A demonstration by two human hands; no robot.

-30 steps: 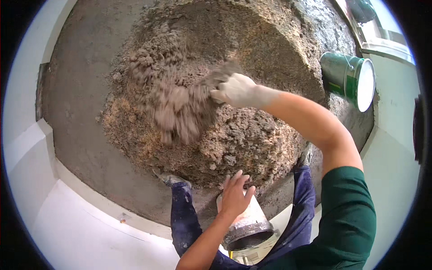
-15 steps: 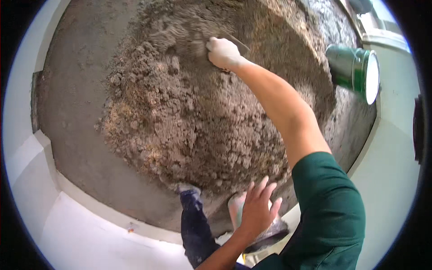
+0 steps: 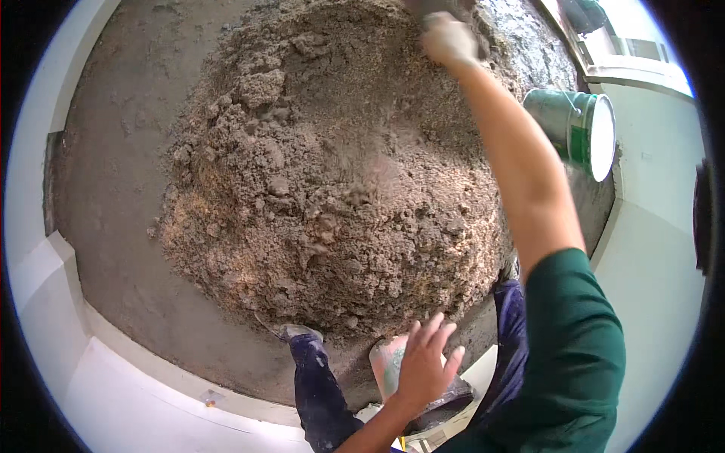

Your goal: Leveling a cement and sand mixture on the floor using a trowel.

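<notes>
A large heap of damp, crumbly sand-and-mortar mix fills the middle of the floor. My right hand reaches out over its far right part, closed on a trowel. Motion smears the hand and the trowel, and the picture's top edge cuts the blade off. Near my body hovers my left hand, fingers spread and holding nothing. It is in front of a whitish, stained container at the heap's near edge.
A green metal bucket with a wire handle lies tipped on the heap's right side. Pale walls border the grey floor. My dark-trousered leg and shoe are at the heap's near edge. Something dark sits at the far right.
My right hand has swept the trowel away and to the right, from the heap's far middle to its far right. The left hand stays spread, and the view has shifted slightly.
</notes>
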